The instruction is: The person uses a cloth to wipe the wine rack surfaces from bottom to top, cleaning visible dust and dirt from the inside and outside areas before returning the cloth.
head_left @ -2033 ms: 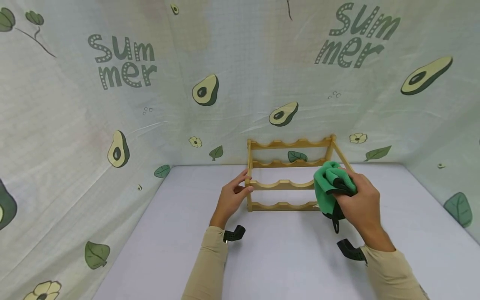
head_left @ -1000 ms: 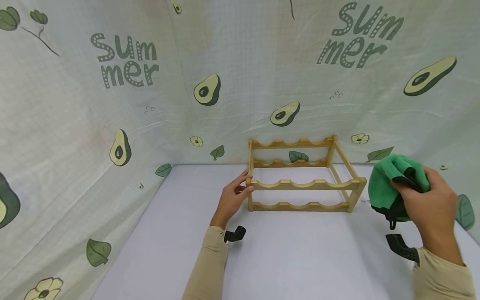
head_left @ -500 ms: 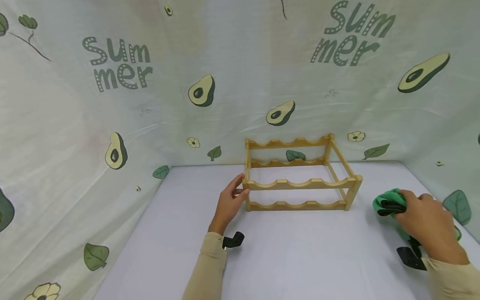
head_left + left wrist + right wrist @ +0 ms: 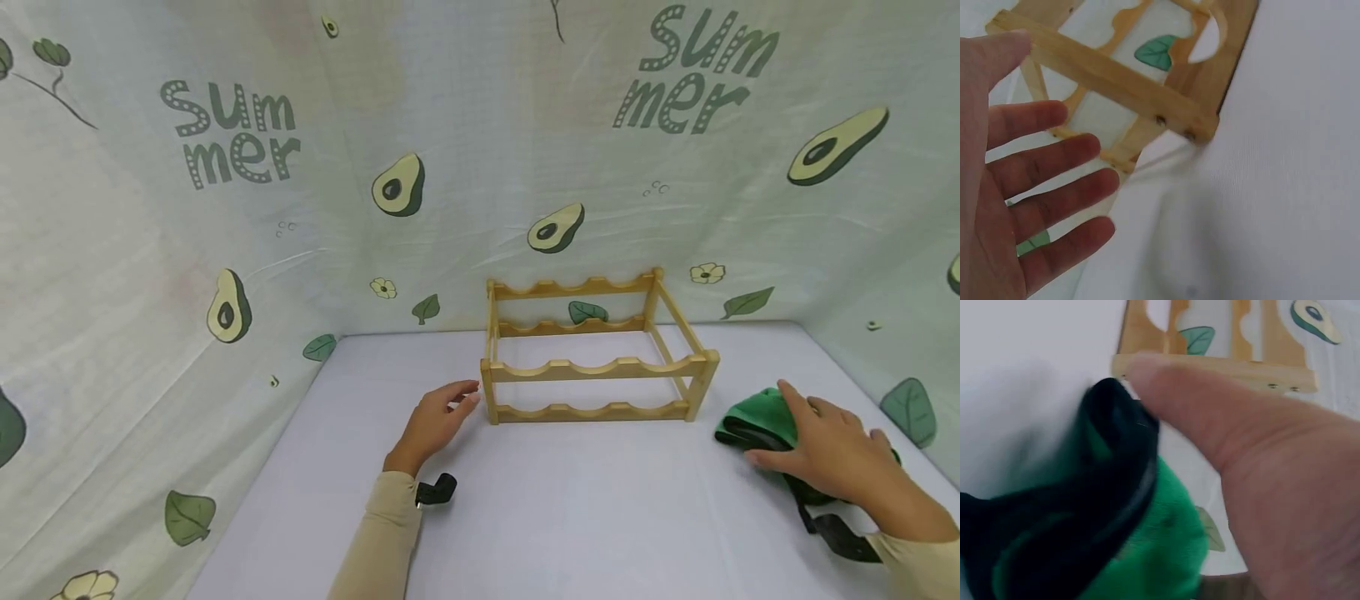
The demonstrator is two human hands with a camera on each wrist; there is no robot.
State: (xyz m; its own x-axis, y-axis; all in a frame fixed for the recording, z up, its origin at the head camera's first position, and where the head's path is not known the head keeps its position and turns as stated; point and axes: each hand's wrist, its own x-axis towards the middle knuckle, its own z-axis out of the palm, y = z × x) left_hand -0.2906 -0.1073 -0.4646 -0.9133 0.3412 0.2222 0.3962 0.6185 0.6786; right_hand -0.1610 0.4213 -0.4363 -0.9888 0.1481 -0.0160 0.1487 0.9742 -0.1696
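A wooden rack (image 4: 592, 369) with scalloped rails stands at the back of the table. My left hand (image 4: 431, 425) is just left of its front left post, fingers spread and apart from the wood. In the left wrist view the palm and straight fingers (image 4: 1054, 156) show with nothing in them. To the right of the rack a bunched green cloth (image 4: 761, 417) with black edging lies on the table. Over it is my right hand (image 4: 832, 450), fingers spread and thumb extended. The right wrist view shows the cloth's folded black edge (image 4: 1116, 481) below the thumb.
The white tabletop (image 4: 585, 508) extends in front of the rack. Behind it hangs a pale curtain (image 4: 480, 167) printed with avocados and leaves, which also runs down both sides. Each wrist wears a black camera mount (image 4: 437, 489).
My right hand has carried the cloth from the rack's right side down to the table on the right and loosened its fingers. My left hand has let go of the rack and drawn back.
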